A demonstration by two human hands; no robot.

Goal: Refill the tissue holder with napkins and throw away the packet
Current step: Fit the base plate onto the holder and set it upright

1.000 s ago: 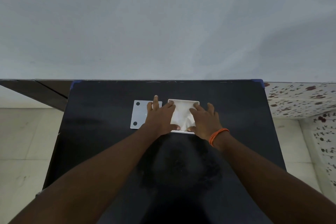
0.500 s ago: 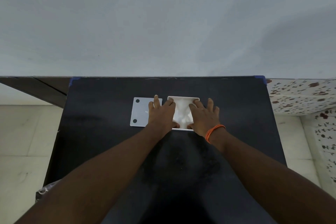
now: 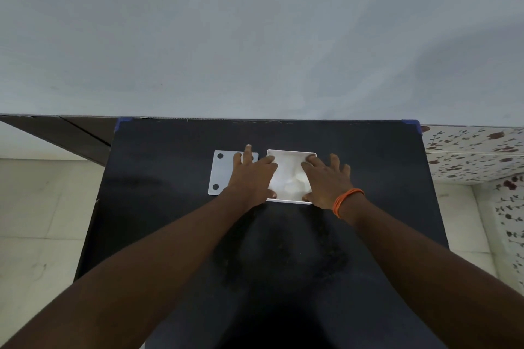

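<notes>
A black desk (image 3: 175,235) stands against a pale wall, bare toward its near and side edges. The square white tissue holder (image 3: 292,153) sits mid-desk, opening upward, napkins (image 3: 287,178) inside. The left hand (image 3: 251,178) and right hand (image 3: 326,181), each grip spread flat, flank its sides. A grey lid (image 3: 222,173) lies just left, partly under the left hand.
</notes>
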